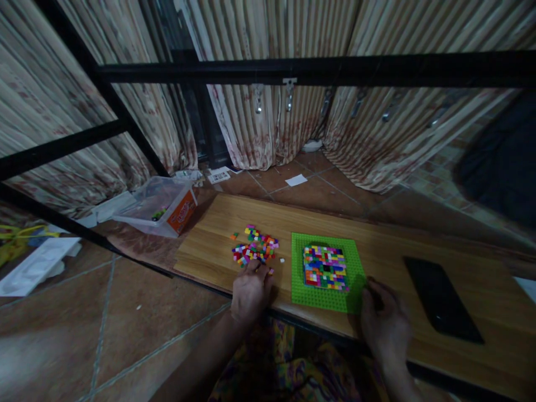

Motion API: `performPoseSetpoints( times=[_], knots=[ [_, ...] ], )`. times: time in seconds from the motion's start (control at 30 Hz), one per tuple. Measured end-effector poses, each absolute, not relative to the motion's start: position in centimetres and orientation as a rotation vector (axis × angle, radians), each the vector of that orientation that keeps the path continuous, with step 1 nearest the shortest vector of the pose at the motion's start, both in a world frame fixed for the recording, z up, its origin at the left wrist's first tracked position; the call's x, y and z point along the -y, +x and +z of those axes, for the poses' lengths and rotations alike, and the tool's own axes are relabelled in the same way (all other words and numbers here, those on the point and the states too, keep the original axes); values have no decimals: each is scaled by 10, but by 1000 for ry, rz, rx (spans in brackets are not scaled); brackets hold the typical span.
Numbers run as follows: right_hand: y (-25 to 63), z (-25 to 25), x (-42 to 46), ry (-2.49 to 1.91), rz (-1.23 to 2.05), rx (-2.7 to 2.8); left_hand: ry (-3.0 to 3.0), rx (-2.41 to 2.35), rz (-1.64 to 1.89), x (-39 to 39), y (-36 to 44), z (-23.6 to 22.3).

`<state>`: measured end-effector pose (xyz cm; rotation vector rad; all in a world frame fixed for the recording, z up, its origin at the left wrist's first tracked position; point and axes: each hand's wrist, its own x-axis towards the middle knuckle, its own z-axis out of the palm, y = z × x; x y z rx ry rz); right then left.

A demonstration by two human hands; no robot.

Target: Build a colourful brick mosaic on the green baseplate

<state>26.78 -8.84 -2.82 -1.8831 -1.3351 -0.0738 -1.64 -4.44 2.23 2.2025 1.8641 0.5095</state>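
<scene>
A green baseplate lies on a low wooden board, with a square patch of small multicoloured bricks built on it. A loose pile of coloured bricks lies to its left. My left hand rests at the near edge of that pile, fingers curled down among the bricks; whether it holds one is hidden. My right hand sits at the baseplate's near right corner, fingers bent and touching its edge.
A black phone lies on the board to the right. A clear plastic box with an orange label stands on the tiled floor at the left. A black metal frame crosses above. Striped curtains hang behind.
</scene>
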Motion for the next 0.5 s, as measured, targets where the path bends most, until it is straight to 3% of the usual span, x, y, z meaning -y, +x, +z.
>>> performPoseSetpoints(
  times=[0.37,0.5],
  knots=[
    [263,-21,89,-1861,-77,1316,2072,-1507,695,24,10,50],
    [238,15,99,-1720,215,1258,1961,-1236,733,32,25,63]
  ],
)
